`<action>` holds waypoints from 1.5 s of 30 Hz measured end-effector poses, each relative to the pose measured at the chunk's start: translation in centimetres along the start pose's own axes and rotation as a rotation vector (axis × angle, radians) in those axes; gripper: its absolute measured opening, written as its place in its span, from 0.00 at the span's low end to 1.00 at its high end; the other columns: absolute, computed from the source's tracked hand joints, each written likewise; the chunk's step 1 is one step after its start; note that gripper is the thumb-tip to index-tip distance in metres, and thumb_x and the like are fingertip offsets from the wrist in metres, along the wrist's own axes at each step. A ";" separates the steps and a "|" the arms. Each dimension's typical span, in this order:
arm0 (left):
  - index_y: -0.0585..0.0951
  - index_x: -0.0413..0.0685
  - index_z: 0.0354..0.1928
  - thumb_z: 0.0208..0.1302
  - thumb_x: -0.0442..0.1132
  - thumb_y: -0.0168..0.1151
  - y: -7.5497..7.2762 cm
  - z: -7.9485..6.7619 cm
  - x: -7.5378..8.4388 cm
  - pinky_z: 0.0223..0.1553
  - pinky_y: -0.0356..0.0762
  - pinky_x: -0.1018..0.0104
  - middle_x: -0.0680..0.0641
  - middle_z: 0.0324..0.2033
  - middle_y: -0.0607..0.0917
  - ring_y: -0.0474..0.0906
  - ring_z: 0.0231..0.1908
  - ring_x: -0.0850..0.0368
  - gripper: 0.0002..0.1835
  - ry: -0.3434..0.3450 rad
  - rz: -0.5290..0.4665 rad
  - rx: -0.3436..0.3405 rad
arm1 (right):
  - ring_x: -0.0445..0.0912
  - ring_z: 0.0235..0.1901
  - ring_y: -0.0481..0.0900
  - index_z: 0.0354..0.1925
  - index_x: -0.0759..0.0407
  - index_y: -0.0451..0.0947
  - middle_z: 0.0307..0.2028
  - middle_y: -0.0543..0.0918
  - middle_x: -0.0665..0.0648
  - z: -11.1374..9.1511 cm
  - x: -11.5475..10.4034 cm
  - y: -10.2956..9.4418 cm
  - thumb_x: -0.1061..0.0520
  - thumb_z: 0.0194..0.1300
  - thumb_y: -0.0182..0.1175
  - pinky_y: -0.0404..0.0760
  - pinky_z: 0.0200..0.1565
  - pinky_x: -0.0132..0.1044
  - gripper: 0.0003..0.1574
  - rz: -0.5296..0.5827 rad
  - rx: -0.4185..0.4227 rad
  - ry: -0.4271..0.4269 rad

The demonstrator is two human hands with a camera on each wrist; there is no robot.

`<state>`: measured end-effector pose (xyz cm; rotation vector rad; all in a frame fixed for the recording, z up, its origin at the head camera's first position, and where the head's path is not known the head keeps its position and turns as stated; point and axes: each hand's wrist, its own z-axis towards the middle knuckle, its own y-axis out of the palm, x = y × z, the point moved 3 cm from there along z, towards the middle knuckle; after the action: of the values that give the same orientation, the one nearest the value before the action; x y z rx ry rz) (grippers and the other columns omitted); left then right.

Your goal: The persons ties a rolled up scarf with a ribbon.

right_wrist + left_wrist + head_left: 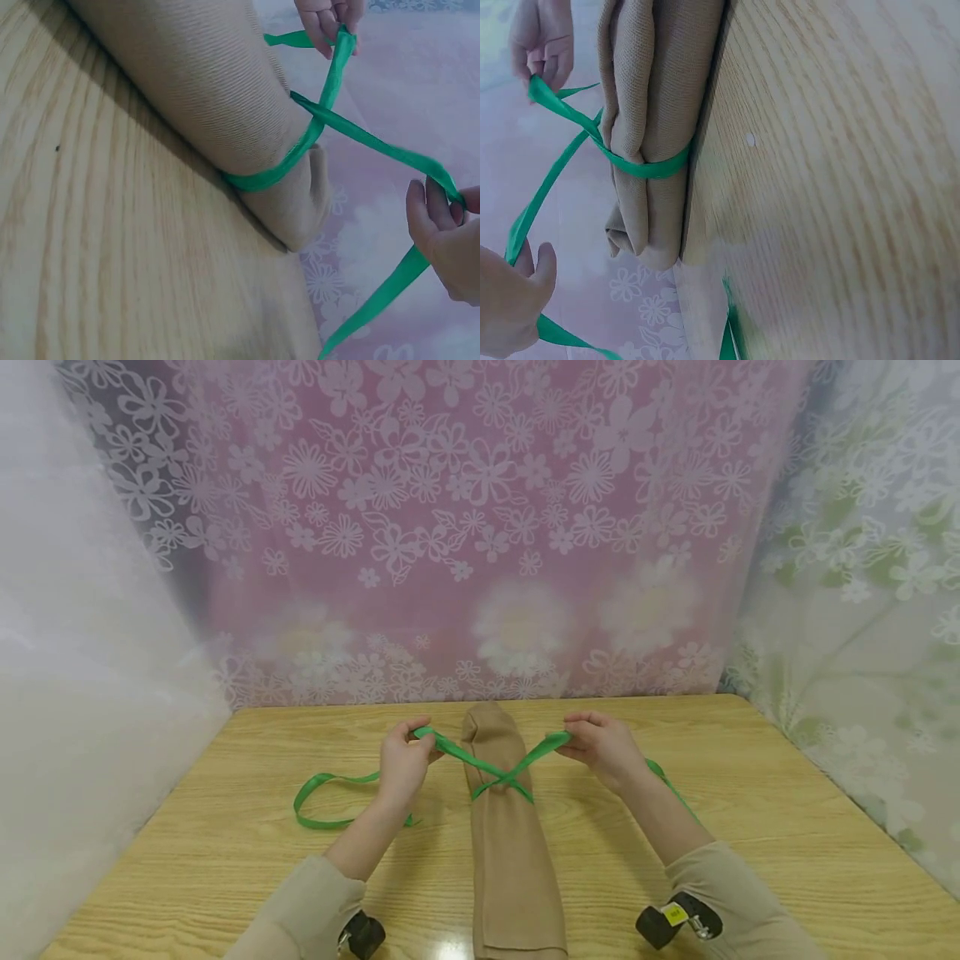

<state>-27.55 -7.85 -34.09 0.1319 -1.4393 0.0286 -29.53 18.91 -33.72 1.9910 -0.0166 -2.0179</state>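
Note:
A long roll of folded tan cloth (pixel 513 868) lies lengthwise on the wooden table. Round it, towards its far end, runs a green ribbon (pixel 508 777), its two strands crossing on top. My left hand (pixel 405 764) pinches one strand up and to the left of the roll. On the other side, my right hand (pixel 603 750) pinches the second strand at about the same height. Both strands slope up from the crossing to the fingers. In the left wrist view the ribbon (pixel 656 166) hugs the side of the cloth (pixel 675 82).
The ribbon's left tail (pixel 300 802) loops on the wooden table (pixel 210 877); its right tail (pixel 671 785) hangs behind my right forearm. A flowered pink curtain (pixel 487 527) stands behind the table's far edge, with pale curtains at both sides. Black wrist cameras (pixel 363 935) sit under the sleeves.

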 end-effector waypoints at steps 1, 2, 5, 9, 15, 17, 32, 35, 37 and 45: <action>0.66 0.28 0.57 0.64 0.25 0.47 0.0 0.0 0.0 0.48 0.76 0.62 0.40 0.40 0.70 0.79 0.34 0.56 0.19 -0.002 -0.021 -0.017 | 0.45 0.35 0.83 0.37 0.61 0.72 0.30 0.77 0.53 0.0 -0.1 0.1 0.67 0.68 0.47 0.78 0.46 0.41 0.07 0.024 -0.018 0.007; 0.65 0.28 0.58 0.65 0.25 0.46 0.0 0.0 0.0 0.48 0.76 0.62 0.40 0.40 0.70 0.79 0.33 0.57 0.20 -0.001 -0.036 -0.033 | 0.44 0.35 0.83 0.36 0.60 0.72 0.29 0.77 0.52 0.0 -0.2 0.1 0.67 0.68 0.47 0.78 0.46 0.41 0.08 0.031 -0.035 0.011; 0.62 0.28 0.60 0.64 0.23 0.45 0.0 0.1 -0.1 0.49 0.75 0.59 0.40 0.39 0.69 0.78 0.30 0.59 0.21 -0.004 -0.076 -0.078 | 0.42 0.32 0.81 0.37 0.60 0.72 0.28 0.76 0.51 0.0 -0.3 0.1 0.66 0.68 0.48 0.79 0.45 0.38 0.06 -0.028 -0.068 0.015; 0.61 0.29 0.62 0.64 0.23 0.45 -0.2 0.1 -0.1 0.49 0.75 0.58 0.43 0.35 0.67 0.77 0.28 0.60 0.23 -0.017 -0.028 -0.116 | 0.40 0.27 0.76 0.44 0.68 0.70 0.30 0.73 0.53 0.1 -0.1 -0.3 0.63 0.68 0.51 0.78 0.42 0.35 0.09 -0.237 -0.079 0.026; 0.63 0.32 0.62 0.65 0.25 0.46 -0.7 0.3 -0.3 0.49 0.74 0.56 0.48 0.31 0.67 0.76 0.28 0.61 0.22 -0.028 0.103 -0.144 | 0.42 0.25 0.72 0.48 0.75 0.69 0.30 0.72 0.57 0.1 0.2 -1.3 0.62 0.66 0.53 0.77 0.41 0.38 0.17 -0.530 -0.096 0.025; 0.63 0.31 0.61 0.65 0.25 0.47 -0.8 0.3 -0.5 0.50 0.73 0.54 0.48 0.30 0.67 0.75 0.27 0.61 0.21 -0.032 0.111 -0.151 | 0.44 0.25 0.73 0.48 0.75 0.70 0.29 0.73 0.57 0.0 0.1 -1.4 0.62 0.66 0.53 0.77 0.41 0.40 0.17 -0.599 -0.115 0.016; 0.69 0.32 0.56 0.59 0.28 0.57 -0.1 0.5 0.5 0.39 0.69 0.67 0.49 0.24 0.79 0.77 0.27 0.56 0.22 0.031 0.223 -0.155 | 0.53 0.26 0.77 0.50 0.71 0.72 0.30 0.77 0.59 0.2 -1.0 0.6 0.60 0.63 0.57 0.75 0.38 0.44 0.19 -0.888 -0.164 -0.064; 0.72 0.31 0.52 0.59 0.27 0.57 0.0 0.4 0.8 0.30 0.68 0.73 0.49 0.24 0.79 0.78 0.25 0.57 0.17 0.040 0.219 -0.151 | 0.55 0.27 0.78 0.49 0.69 0.73 0.31 0.78 0.61 0.2 -1.2 0.9 0.60 0.63 0.57 0.74 0.37 0.42 0.18 -0.946 -0.154 -0.077; 0.74 0.31 0.47 0.60 0.27 0.57 0.0 0.3 1.0 0.29 0.69 0.74 0.46 0.25 0.80 0.78 0.24 0.57 0.13 0.050 0.230 -0.151 | 0.54 0.27 0.78 0.48 0.68 0.74 0.32 0.79 0.61 0.3 -1.2 1.1 0.61 0.63 0.57 0.74 0.35 0.41 0.17 -0.983 -0.155 -0.092; 0.80 0.37 0.38 0.60 0.32 0.59 0.6 0.4 2.4 0.31 0.71 0.68 0.47 0.25 0.82 0.76 0.26 0.57 0.06 0.068 0.444 -0.222 | 0.46 0.28 0.77 0.45 0.64 0.77 0.35 0.80 0.59 0.7 -2.1 2.6 0.62 0.64 0.56 0.77 0.33 0.39 0.11 -1.116 -0.188 -0.165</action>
<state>-27.71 -7.50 -31.59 -0.3689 -1.3701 0.2333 -29.68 16.72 -31.07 1.8483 1.4704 -2.5918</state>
